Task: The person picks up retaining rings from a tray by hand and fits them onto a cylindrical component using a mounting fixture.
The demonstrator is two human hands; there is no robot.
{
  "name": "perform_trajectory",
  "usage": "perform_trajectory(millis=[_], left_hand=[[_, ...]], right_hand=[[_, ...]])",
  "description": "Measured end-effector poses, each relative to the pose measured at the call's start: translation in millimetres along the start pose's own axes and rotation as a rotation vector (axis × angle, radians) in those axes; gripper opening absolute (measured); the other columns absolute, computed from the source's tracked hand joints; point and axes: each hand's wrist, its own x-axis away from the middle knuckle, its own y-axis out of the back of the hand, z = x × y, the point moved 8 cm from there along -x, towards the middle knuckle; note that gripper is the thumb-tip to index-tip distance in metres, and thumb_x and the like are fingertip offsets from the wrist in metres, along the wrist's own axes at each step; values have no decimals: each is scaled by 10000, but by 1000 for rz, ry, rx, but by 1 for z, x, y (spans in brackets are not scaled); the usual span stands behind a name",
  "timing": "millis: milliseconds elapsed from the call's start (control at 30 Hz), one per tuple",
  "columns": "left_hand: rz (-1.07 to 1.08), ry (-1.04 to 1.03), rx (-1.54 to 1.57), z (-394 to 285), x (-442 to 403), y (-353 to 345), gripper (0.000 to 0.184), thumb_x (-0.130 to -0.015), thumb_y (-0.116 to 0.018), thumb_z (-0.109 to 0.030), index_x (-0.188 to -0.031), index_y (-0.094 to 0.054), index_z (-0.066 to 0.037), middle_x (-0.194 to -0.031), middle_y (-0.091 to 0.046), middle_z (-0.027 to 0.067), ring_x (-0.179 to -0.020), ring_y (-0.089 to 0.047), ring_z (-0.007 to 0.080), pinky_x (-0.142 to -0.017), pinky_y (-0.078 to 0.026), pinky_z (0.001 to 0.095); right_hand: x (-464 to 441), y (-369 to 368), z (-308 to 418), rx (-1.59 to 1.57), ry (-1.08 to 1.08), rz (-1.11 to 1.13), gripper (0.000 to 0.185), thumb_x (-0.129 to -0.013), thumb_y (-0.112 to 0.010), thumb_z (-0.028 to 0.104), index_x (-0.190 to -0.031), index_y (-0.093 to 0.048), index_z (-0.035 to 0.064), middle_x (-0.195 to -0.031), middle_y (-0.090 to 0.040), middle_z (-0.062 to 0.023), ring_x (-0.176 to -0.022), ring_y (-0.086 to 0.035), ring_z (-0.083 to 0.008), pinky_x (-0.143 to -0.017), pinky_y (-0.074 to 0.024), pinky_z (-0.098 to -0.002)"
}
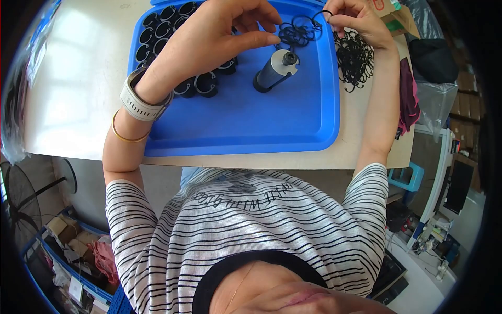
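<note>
My right hand (361, 23), at the upper right, pinches a thin black open ring (322, 15) above the edge of the blue tray (235, 144). Below that hand, on the table, lies a tangled pile of black rings (355, 60). My left hand (235, 26) hovers over the tray with fingers apart and nothing visible between them. Close to its thumb is a loose cluster of black rings (295, 35) in the tray. A grey cylinder with a black base and dark top knob (274, 70) stands upright just below. Several black round parts (205, 83) are partly hidden behind my left forearm.
The tray rests on a pale table (68, 99). A cardboard box (397, 18), a dark cloth (408, 97) and a black bag (433, 60) are at the right. A fan (23, 204) and a blue crate (78, 267) stand at the lower left.
</note>
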Motion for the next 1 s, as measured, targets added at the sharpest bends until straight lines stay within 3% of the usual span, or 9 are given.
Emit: perform_trajectory(millis=[300,367,433,567,667,700,767,833,1000], left_hand=[[-38,-131,-136,15,0,-3,288,-931,-737,-139,-1186,-665,-27,-1069,-728,59,-971,-689,131,-889,-547,279],[-36,-133,-142,15,0,-3,289,-931,-737,-141,-1187,-665,-27,-1070,-729,59,-970,-690,132,-888,-548,280],[-34,-135,-148,16,0,-3,290,-931,-737,-142,-1188,-666,-28,-1070,-730,60,-970,-690,132,-888,-548,281],[-35,-139,-144,17,-1,-4,292,-933,-736,-146,-1190,-666,-26,-1074,-731,62,-978,-693,136,-898,-549,284],[-35,-144,-139,17,0,-3,294,-932,-737,-148,-1189,-665,-24,-1077,-731,63,-985,-695,139,-905,-550,286],[-32,-140,-133,17,0,-3,296,-931,-738,-149,-1189,-665,-24,-1078,-732,64,-989,-696,141,-908,-551,287],[-32,-129,-130,17,-1,-4,295,-931,-738,-148,-1189,-666,-24,-1077,-732,64,-989,-696,141,-907,-551,287],[-30,-119,-128,18,-1,-3,294,-931,-737,-147,-1188,-666,-24,-1077,-732,65,-990,-697,142,-906,-552,288],[-37,-130,-137,17,0,-3,290,-933,-737,-146,-1187,-667,-25,-1075,-734,65,-984,-699,144,-907,-552,288]], right_hand=[[-11,-26,-22,226,-231,77,159,-932,-721,117,-1035,-662,11,-826,-684,-23,-666,-640,-79,-589,-518,-234],[-7,-45,13,82,678,406,153,-932,-708,127,-1017,-665,8,-817,-684,-24,-648,-629,-80,-584,-513,-238],[-12,-39,-6,597,-295,82,141,-921,-704,119,-1005,-679,9,-796,-682,-39,-624,-615,-80,-568,-503,-251],[-10,-43,4,724,-292,72,130,-906,-701,117,-972,-691,7,-777,-688,-63,-649,-629,-99,-597,-508,-278],[-18,-37,3,667,66,0,136,-892,-708,125,-947,-692,2,-774,-698,-81,-692,-644,-123,-645,-515,-301],[-16,-51,25,558,462,78,138,-887,-713,124,-941,-691,-1,-776,-700,-82,-707,-646,-129,-665,-516,-302],[4,-55,43,433,853,154,140,-882,-717,123,-936,-691,-3,-779,-702,-82,-721,-649,-135,-684,-518,-302],[-13,-47,0,681,-67,114,157,-877,-723,127,-938,-687,-12,-776,-696,-78,-697,-639,-143,-664,-511,-306],[-8,-52,2,322,-265,163,147,-915,-715,158,-956,-694,18,-764,-681,-20,-647,-610,-97,-587,-489,-267]])
